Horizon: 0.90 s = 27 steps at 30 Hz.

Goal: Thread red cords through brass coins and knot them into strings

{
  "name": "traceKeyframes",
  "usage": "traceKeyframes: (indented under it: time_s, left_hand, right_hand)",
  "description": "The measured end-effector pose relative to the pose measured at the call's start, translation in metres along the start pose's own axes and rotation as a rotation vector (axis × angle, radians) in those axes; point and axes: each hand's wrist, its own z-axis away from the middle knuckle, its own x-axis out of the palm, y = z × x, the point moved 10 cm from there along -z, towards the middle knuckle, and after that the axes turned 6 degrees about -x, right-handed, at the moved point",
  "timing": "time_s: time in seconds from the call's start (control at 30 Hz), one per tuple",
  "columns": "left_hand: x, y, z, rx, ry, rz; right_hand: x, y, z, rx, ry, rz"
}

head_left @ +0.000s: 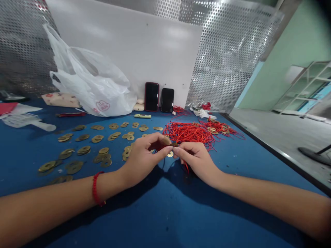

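My left hand [146,153] and my right hand [198,160] meet fingertip to fingertip over the table. Pinched between them is a dark brass coin [174,144], seen nearly edge-on and partly covered by the fingers. Red cord [186,167] hangs below my right hand, and a bit of red also shows inside the curl of my left fingers. Just under the fingertips lies a loose holed coin [170,154]. Behind my right hand spreads a heap of red cords [190,132]. To the left are several small piles of holed brass coins [103,157].
The blue table [165,213] ends at a dark edge on the right. Two phones [151,97] lean on a white board [124,44]. A white plastic bag [103,88] stands back left. Corded coins [219,128] lie right of the heap.
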Motion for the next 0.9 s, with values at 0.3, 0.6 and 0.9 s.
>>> traceKeyframes:
  time_s: [0.3, 0.6, 0.9]
  left_hand:
    - [0.005, 0.003, -0.002, 0.017, -0.050, -0.018]
    - [0.011, -0.003, -0.002, -0.038, -0.097, -0.042]
    - [0.006, -0.006, -0.004, -0.086, -0.054, -0.007]
  right_hand:
    - [-0.006, -0.017, 0.002, -0.168, 0.029, 0.066]
    - [-0.001, -0.010, 0.000, -0.119, -0.015, -0.102]
    - [-0.023, -0.012, 0.003, -0.152, 0.202, -0.316]
